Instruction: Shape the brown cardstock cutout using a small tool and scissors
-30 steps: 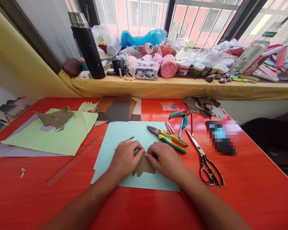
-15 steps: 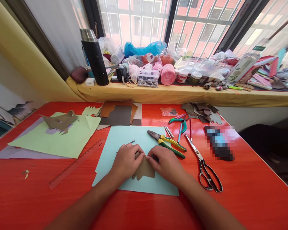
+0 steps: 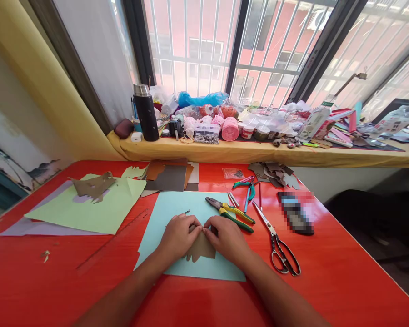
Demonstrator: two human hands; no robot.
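A grey-brown cut-out piece, leather or card by its look, with a scalloped lower edge, lies over a pale blue sheet. My left hand pinches its upper edge between thumb and fingers. From the other side my right hand pinches the same edge, the two sets of fingertips almost meeting. Whatever is between the fingertips is too small to make out. Combination pliers with yellow and green handles rest just beyond my right hand. Large scissors lie farther right.
On the red table, green paper bears a brown offcut. A clear ruler lies left of the blue sheet. Brown sheets and scraps sit at the back. A black flask stands on the cluttered sill.
The view has tilted upward, showing more window. My fingertips have drawn slightly closer together on the cut-out piece; both hands keep their pinch.
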